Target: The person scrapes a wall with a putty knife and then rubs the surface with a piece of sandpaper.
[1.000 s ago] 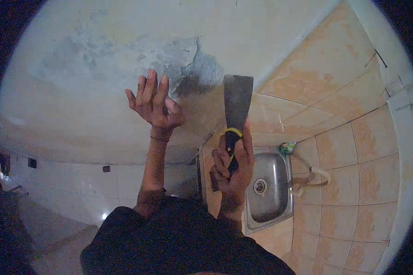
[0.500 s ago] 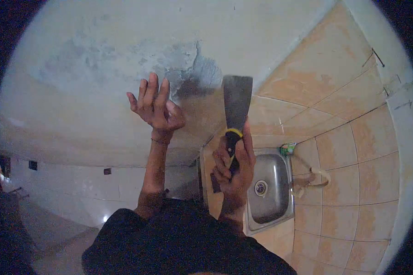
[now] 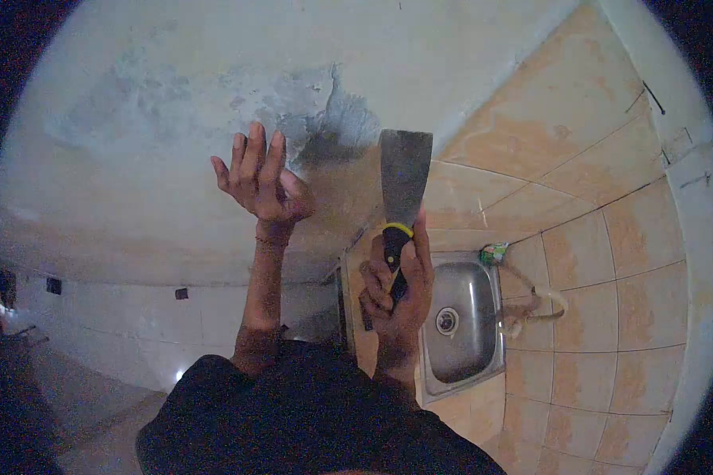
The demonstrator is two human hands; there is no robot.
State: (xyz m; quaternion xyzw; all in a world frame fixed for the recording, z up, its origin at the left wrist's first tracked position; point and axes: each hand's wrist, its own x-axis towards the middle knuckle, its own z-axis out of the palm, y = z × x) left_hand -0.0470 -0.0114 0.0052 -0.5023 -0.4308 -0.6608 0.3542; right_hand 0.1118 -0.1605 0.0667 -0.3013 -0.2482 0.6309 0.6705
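My right hand (image 3: 400, 281) is wrapped round the black and yellow handle of a putty knife (image 3: 406, 176). The wide flat blade points up, its tip apart from the damaged patch in this view. My left hand (image 3: 263, 182) is raised with its fingers apart and nothing in it; whether the fingertips touch the wall cannot be told. Just above and right of those fingers is a grey, peeling patch (image 3: 337, 131) on the pale wall (image 3: 467, 55), with a crack along its upper part.
A steel sink (image 3: 467, 340) is set into the counter at the right, below the putty knife. By its far corner sits a small green packet (image 3: 494, 253). A tap or pipe (image 3: 543, 307) sticks out from the orange-and-white tiled wall (image 3: 586, 237).
Both hands and the putty knife appear slightly further left, as does the whole scene. My grip on the knife and the spread of my left fingers look the same.
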